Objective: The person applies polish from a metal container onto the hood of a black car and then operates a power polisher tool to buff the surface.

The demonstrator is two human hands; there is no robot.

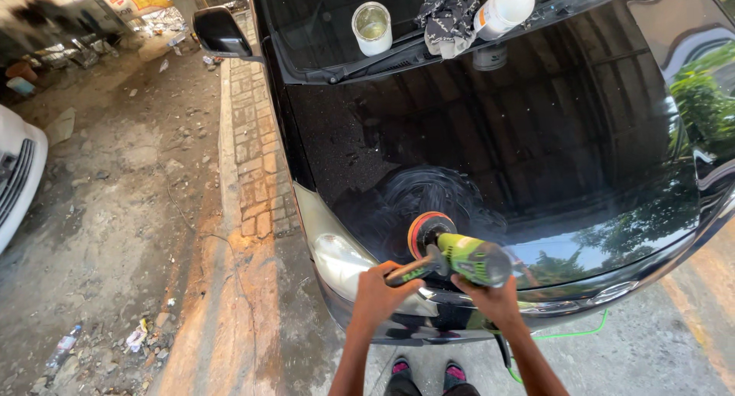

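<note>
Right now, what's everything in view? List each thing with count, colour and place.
car bonnet: one, black, glossy, fills the right side
polisher: one, green with orange pad, on the bonnet's front edge
tin: one, white, open, by the windscreen
rag: one, dark patterned, beside the tin
bottle: one, white, lying right of the rag
side mirror: one, black, top left
cable: one, green, on the ground
shoes: two, pink and black, bottom
left hand: grip on the side handle
right hand: grip on the polisher's body

Sunlit dirt ground (115, 212), brick kerb (256, 151)
</note>
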